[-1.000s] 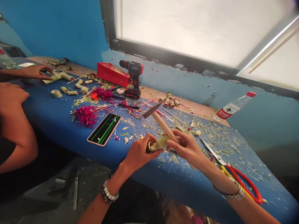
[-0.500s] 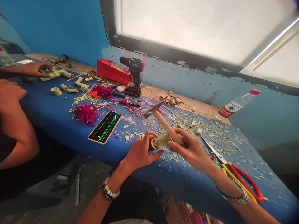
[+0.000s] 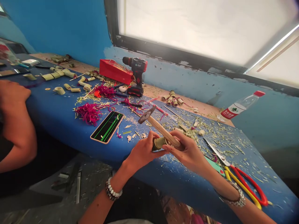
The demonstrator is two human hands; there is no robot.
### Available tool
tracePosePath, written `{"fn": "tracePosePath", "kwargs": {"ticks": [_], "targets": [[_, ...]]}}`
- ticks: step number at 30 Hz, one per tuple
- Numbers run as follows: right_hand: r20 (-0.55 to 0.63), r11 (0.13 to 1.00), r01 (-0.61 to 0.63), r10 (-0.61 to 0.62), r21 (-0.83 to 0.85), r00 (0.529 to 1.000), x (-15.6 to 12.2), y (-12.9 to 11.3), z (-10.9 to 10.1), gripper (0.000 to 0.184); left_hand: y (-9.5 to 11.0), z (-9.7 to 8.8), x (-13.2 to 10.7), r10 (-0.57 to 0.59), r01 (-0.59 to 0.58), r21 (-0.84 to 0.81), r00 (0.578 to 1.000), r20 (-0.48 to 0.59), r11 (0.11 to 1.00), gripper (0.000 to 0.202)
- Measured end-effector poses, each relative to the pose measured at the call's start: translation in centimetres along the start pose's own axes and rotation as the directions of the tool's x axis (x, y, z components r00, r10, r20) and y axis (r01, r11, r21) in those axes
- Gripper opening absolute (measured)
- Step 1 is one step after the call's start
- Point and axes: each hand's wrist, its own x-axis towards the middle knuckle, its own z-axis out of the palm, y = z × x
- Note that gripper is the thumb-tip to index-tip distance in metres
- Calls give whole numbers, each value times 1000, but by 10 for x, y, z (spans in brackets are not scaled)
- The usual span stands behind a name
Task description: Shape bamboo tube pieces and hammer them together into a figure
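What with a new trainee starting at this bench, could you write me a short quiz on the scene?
1. What does the right hand grip?
2. True or false: the cordless drill stands upright on its battery.
3. What colour are the tangled fibres beside the phone: A green, B magenta, C white?

Key: 1 the wooden handle of a small hammer; 2 true; 3 B.
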Motion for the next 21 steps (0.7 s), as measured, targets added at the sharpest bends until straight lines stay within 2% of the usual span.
{"fn": "tracePosePath", "kwargs": {"ticks": [3,8,14,18,21], "targets": [[8,999,4,-4,38,1000,2,3,4,26,-2,0,1,1,-1,-25,1000,7,1000,47],[14,996,-20,19,82,1000,6,0,8,30,-6,-1,1,54,-54,-25,998,21,998,33],[66,993,-19,11,118,998,9,-11,0,30,-4,-5,-1,87,-89,-32,994,-66,995,22],[27,979,-43,38,199,999,3,-10,-5,32,0,-9,-2,150,-169,-150,980,-129,974,14],[-27,987,-42,47,158,999,-4,-6,-11,30,2,-10,-1,120,-148,-257,985,-120,955,21]]}}
